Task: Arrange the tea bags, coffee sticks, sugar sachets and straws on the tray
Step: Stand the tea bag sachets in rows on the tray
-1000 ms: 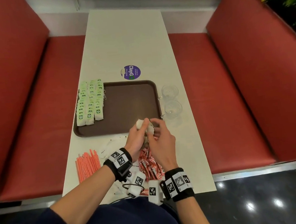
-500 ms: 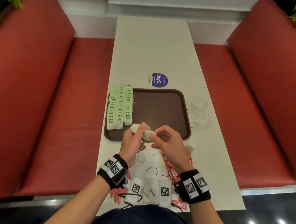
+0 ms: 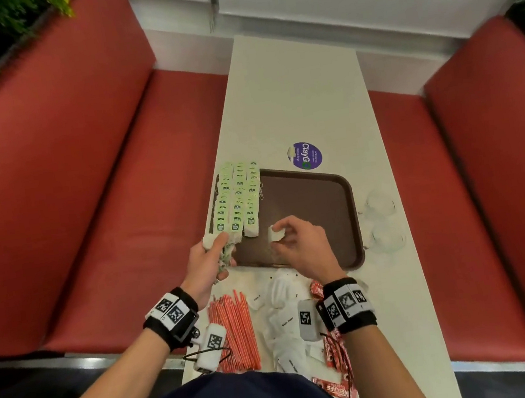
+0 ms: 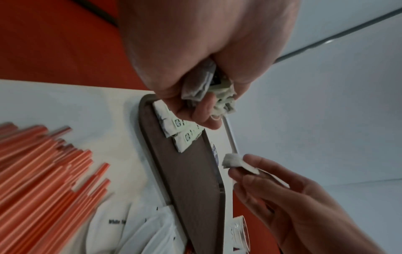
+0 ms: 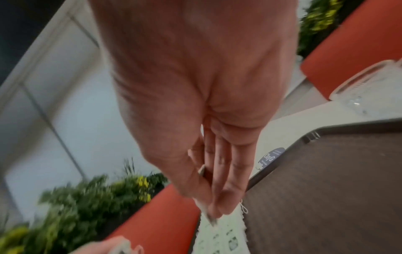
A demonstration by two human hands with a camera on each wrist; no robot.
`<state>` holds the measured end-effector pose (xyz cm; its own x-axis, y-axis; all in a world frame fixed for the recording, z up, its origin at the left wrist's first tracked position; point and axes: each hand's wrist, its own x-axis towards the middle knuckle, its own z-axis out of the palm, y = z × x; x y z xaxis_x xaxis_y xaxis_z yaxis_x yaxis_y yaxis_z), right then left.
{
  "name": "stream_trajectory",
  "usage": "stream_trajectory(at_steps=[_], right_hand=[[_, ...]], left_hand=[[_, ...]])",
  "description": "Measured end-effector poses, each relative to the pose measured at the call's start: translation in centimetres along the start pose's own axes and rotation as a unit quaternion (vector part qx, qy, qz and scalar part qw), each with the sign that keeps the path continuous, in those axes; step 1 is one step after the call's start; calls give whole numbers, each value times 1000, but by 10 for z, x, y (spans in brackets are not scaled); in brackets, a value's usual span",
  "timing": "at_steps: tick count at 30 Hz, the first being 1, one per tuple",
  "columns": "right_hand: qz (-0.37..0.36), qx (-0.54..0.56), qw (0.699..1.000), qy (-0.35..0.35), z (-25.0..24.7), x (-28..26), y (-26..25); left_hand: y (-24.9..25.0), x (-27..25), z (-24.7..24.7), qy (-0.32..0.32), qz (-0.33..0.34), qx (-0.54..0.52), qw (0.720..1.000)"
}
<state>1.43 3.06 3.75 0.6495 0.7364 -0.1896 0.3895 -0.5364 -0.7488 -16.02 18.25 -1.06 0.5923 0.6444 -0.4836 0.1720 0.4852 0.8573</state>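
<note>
Brown tray (image 3: 314, 198) holds three rows of tea bags (image 3: 237, 198); left hand (image 3: 207, 262) grips a bunch, right hand (image 3: 297, 244) pinches one. Straws (image 3: 235, 329), sugar sachets (image 3: 284, 323) and coffee sticks (image 3: 334, 349) wait on the bench (image 3: 294, 94).

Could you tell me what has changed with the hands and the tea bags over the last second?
The hands, together at the tray's near edge a second ago, have parted. The left hand moved left, holding a bunch of tea bags; the right hand now pinches a single tea bag over the tray. The rows of tea bags on the tray, the straws and the glass cups stayed put.
</note>
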Motion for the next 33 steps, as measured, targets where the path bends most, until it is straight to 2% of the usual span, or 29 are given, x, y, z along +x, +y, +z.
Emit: stream_trajectory(at_steps=[5, 8, 11, 14, 19, 23, 27, 33], right_hand=[[-15, -126, 992, -20, 19, 43, 10], [-17, -198, 977, -73, 31, 62, 14], [-9, -230, 962, -149, 44, 78, 10], [2, -226, 960, -168, 55, 91, 3], [37, -244, 959, -140, 64, 102, 0], [30, -247, 965, -88, 72, 101, 2], [48, -178, 983, 0, 80, 90, 4], [79, -93, 993, -1, 99, 72, 9]], left_hand=[[3, 14, -11, 28, -3, -21, 999], [5, 18, -15, 37, -3, -22, 999], [5, 20, -20, 40, -5, -20, 999], [4, 22, -24, 39, -8, -22, 999], [5, 25, -26, 36, -21, -19, 999], [5, 27, -26, 33, -23, -19, 999], [5, 30, -25, 32, -31, -23, 999], [3, 30, -22, 30, -39, -26, 998]])
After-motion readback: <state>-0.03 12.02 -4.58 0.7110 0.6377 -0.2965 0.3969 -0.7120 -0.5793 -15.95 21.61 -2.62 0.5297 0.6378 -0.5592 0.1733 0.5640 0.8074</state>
